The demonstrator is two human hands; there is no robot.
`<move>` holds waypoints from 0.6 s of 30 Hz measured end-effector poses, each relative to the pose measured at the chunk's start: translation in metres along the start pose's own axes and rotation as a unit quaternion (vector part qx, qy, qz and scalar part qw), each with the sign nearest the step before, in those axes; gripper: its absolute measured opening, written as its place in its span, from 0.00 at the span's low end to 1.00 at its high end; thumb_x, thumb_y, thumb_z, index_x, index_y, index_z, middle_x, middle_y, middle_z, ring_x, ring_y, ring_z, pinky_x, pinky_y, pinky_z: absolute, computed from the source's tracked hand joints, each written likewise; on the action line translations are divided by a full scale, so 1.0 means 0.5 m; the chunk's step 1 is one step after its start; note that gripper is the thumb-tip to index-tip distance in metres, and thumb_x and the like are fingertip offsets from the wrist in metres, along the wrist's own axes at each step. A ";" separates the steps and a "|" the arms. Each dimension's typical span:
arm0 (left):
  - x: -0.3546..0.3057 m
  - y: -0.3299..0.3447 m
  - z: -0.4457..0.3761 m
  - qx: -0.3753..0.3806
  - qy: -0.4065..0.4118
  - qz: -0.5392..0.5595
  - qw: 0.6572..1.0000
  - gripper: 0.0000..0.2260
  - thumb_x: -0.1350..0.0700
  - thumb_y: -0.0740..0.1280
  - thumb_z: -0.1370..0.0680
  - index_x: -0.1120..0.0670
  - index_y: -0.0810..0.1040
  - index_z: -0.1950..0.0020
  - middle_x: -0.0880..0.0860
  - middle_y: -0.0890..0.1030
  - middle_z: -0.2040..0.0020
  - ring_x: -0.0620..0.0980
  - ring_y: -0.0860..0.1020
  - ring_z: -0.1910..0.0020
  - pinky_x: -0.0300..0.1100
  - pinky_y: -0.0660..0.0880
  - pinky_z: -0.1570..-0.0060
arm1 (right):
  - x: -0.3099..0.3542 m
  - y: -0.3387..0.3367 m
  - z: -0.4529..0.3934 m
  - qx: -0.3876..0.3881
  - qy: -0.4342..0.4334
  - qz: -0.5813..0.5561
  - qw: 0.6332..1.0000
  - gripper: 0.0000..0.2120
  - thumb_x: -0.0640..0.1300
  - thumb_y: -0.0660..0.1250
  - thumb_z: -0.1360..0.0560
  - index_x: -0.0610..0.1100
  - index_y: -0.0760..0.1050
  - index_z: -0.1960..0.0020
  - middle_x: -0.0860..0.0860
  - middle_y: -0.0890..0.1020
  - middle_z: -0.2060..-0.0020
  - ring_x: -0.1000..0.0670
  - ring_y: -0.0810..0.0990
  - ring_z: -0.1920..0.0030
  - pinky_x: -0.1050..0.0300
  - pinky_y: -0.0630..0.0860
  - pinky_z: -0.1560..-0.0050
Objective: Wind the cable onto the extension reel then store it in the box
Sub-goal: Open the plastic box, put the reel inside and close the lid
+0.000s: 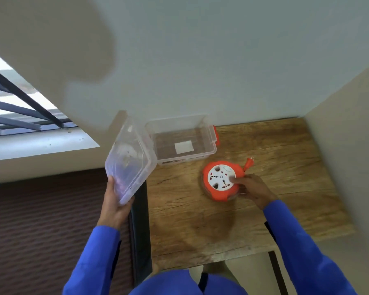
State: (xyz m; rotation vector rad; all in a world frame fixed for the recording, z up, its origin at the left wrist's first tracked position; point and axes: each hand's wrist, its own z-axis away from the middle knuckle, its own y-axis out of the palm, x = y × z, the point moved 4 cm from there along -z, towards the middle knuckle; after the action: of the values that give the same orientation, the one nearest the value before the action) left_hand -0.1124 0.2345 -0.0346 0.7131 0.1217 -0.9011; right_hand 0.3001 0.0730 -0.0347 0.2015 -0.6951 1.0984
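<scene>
Fingers (235, 179) of right hand (254, 191) closed on orange reel (221, 180), which lies flat on counter (275, 167), plug (248, 163) jutting out. Left hand (115, 202) grips clear lid (129, 160), tilted beside open box (180, 140). Reel near box, outside it.

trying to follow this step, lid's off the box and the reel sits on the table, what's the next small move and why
Probably lift the reel with the right hand, which already grips its side, and carry it over into the open box. The cable looks wound, with only the plug sticking out; the left hand holds the lid clear, and the box looks empty apart from a white label.
</scene>
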 end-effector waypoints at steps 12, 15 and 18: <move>-0.009 -0.040 0.000 -0.028 -0.001 0.046 0.999 0.22 0.44 0.74 0.16 0.52 0.79 0.26 0.59 0.91 0.44 0.52 0.92 0.56 0.44 0.87 0.64 | 0.145 0.025 0.224 -0.018 -0.246 0.003 0.969 0.23 0.52 0.83 0.31 0.50 0.81 0.40 0.49 0.89 0.50 0.48 0.90 0.50 0.52 0.86 0.53; -0.025 -0.032 -0.001 -0.012 0.017 0.040 0.999 0.22 0.43 0.72 0.15 0.51 0.79 0.24 0.58 0.91 0.43 0.51 0.91 0.57 0.42 0.87 0.64 | 0.220 0.090 0.211 -0.037 -0.304 0.001 0.952 0.21 0.45 0.83 0.28 0.48 0.80 0.38 0.44 0.88 0.48 0.46 0.89 0.47 0.47 0.88 0.50; -0.046 -0.021 0.000 0.014 0.031 0.040 0.999 0.22 0.43 0.71 0.14 0.51 0.79 0.23 0.59 0.88 0.34 0.52 0.91 0.55 0.43 0.87 0.64 | 0.281 0.163 0.168 -0.056 -0.338 0.030 0.939 0.19 0.42 0.82 0.26 0.45 0.78 0.40 0.46 0.88 0.50 0.49 0.89 0.50 0.51 0.88 0.54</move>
State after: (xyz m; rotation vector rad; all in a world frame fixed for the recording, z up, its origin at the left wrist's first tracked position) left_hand -0.1349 0.2456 -0.0315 0.7668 0.1347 -0.8060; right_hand 0.2322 0.1755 0.1008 0.4739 -1.3822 1.0407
